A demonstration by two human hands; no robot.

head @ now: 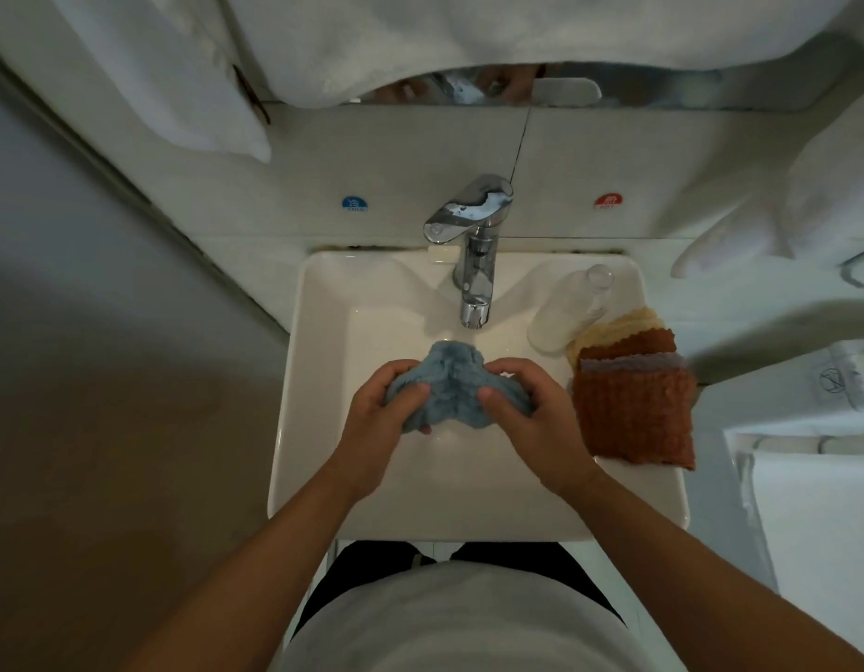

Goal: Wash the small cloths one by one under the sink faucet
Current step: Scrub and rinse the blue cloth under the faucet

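A small light-blue fluffy cloth [451, 380] is bunched up over the white sink basin [318, 361], just in front of the chrome faucet [473, 244] spout. My left hand [386, 409] grips its left side and my right hand [522, 409] grips its right side, thumbs pressed on top. Whether water runs from the spout I cannot tell. On the sink's right rim lies a stack of small cloths: a rust-brown one [636, 414] on top, a lilac edge, another rust one and a pale yellow one [614, 327] behind.
A clear plastic bottle [565, 312] stands on the rim right of the faucet, touching the cloth stack. White towels hang above the mirror and at the right. Blue and red stickers mark the wall tiles. A white fixture sits at the right edge.
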